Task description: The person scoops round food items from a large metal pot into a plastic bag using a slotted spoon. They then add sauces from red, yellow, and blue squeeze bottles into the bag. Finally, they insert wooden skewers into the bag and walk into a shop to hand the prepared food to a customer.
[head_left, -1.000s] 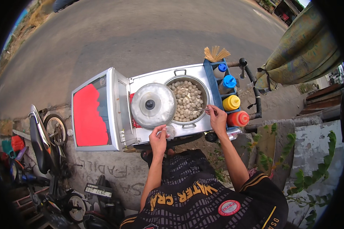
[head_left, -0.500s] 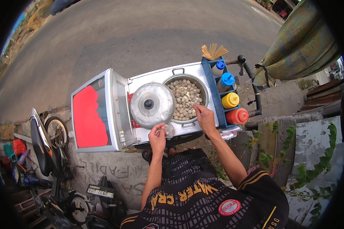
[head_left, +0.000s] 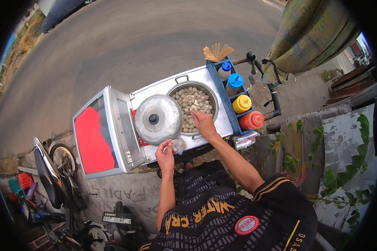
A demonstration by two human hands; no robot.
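A metal pot (head_left: 214, 97) full of round greyish meatballs (head_left: 192, 98) sits on the cart's metal top. My right hand (head_left: 204, 125) is over its near side, fingers pinched together above the meatballs; whatever they hold is too small to make out. A round metal lid (head_left: 165, 113) with a black knob lies to the left, overlapping the pot's left rim. Just in front of the lid, my left hand (head_left: 165, 158) grips a small clear plastic bag (head_left: 179, 145) with something greyish inside.
A blue wooden rack (head_left: 222, 90) on the right holds squeeze bottles, among them a yellow bottle (head_left: 241, 104) and a red bottle (head_left: 251, 120). Thin wooden skewers (head_left: 217, 53) fan out at its far end. A glass-sided case (head_left: 121, 129) stands left; parked motorbikes (head_left: 50, 175) lie beyond.
My right hand has shifted left, from the pot's near right side toward its middle. The left hand keeps hold of the bag. The whole view has turned slightly.
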